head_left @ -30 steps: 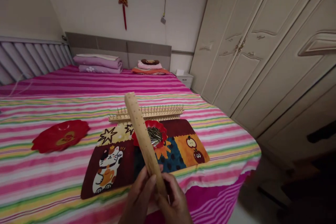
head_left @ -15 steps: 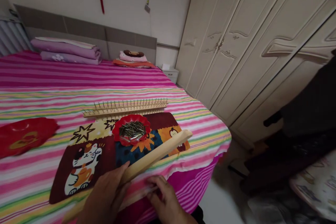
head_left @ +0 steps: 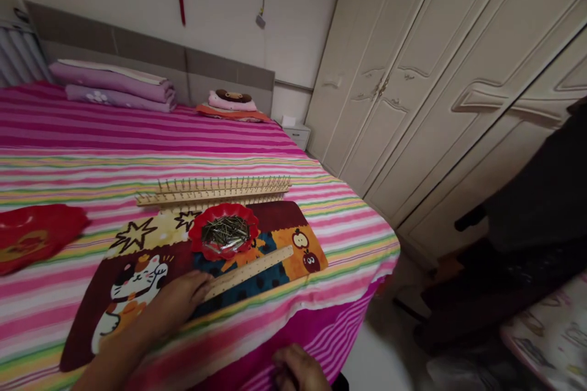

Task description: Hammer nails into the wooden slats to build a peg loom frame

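A pale wooden strip (head_left: 252,267) with rows of small holes lies slanted across the patterned mat (head_left: 77,324). My left hand (head_left: 187,293) is closed on the strip's near left end, its fingers partly hiding that end. Low at the bottom edge, my right hand (head_left: 302,369) hangs in front of the bed, apart from the strip; its fingers are curled and what they may hold is hidden. Just beyond the strip stands a red scalloped dish (head_left: 196,233) full of loose nails (head_left: 227,232). Behind it are wooden strips (head_left: 192,197) with rows of nails standing up through them.
A larger red plate (head_left: 41,229) lies at the left on the striped bedspread (head_left: 339,229). Folded purple quilts (head_left: 119,88) and a small stack of folded cloth (head_left: 233,101) rest by the headboard. Wardrobe doors (head_left: 376,85) line the right; dark clothes (head_left: 527,189) hang there.
The wooden strip has been lowered onto the mat and turned so its holed face shows. My left hand has moved forward with it; my right hand has dropped away down and to the right.
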Available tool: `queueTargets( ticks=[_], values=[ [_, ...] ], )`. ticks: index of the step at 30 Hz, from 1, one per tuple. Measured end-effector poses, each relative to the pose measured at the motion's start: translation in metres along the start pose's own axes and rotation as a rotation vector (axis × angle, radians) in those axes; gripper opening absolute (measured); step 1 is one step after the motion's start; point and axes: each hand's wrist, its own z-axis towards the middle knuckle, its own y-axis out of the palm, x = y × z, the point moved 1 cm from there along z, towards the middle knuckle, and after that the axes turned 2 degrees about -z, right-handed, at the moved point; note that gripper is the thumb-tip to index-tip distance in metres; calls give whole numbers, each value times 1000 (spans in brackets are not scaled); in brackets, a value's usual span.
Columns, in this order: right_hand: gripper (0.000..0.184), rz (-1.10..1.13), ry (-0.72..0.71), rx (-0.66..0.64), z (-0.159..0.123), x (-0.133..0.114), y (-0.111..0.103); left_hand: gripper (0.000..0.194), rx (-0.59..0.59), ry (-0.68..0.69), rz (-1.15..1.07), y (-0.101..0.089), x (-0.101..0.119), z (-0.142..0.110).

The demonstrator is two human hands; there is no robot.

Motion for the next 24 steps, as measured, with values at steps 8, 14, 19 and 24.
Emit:
queueTargets(
  ticks=[8, 14, 19, 24],
  values=[
    [22, -122, 49, -135, -26, -4, -29, 39, 375, -18, 158, 22, -16, -15],
    [30, -271, -175, -376, -11, -23, 6, 35, 374, -64, 235, 35, -20, -25],
    [28, -376, -267, -454, 2, -19, 38, 34, 383, -68, 237, 35, -16, -25],
    [28, -329, -304, -468, -2, -20, 38, 33, 377, -81, 245, 34, -13, -27]
  ],
)
